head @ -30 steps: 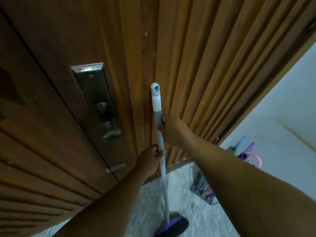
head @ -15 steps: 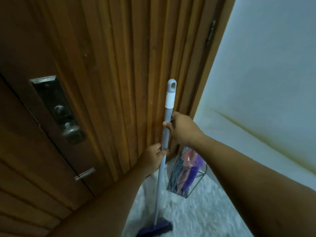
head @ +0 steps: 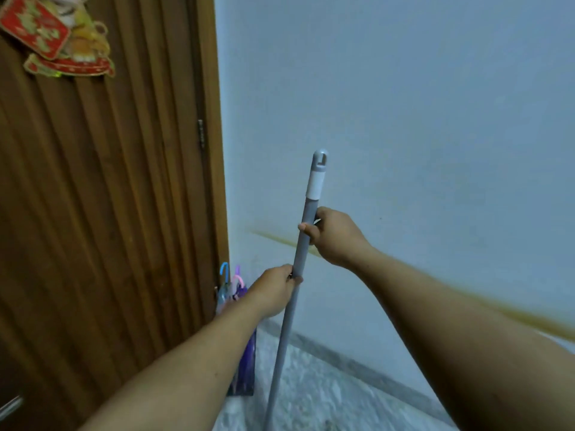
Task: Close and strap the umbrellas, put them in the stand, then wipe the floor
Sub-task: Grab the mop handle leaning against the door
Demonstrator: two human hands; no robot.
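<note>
Both my hands hold a grey mop handle (head: 289, 312) that stands nearly upright in front of the wall. My right hand (head: 333, 236) grips it high up, just under the white collar and hanging loop. Lower down, my left hand (head: 273, 292) grips the same pole. The mop head is out of frame below. In the corner by the door stands the umbrella stand (head: 244, 368), with blue and pink curved umbrella handles (head: 230, 279) sticking up out of it. My left forearm hides much of the stand.
A ribbed wooden door (head: 102, 213) fills the left side, with a red and gold ornament (head: 53, 42) hanging near its top. A pale wall (head: 404, 119) with a yellowish stripe fills the right. Speckled stone floor (head: 326, 396) shows at the bottom, edged by a grey skirting.
The view has swung right and up, away from the door lock toward the wall. The mop pole moved right with both hands; the mop head has left the frame.
</note>
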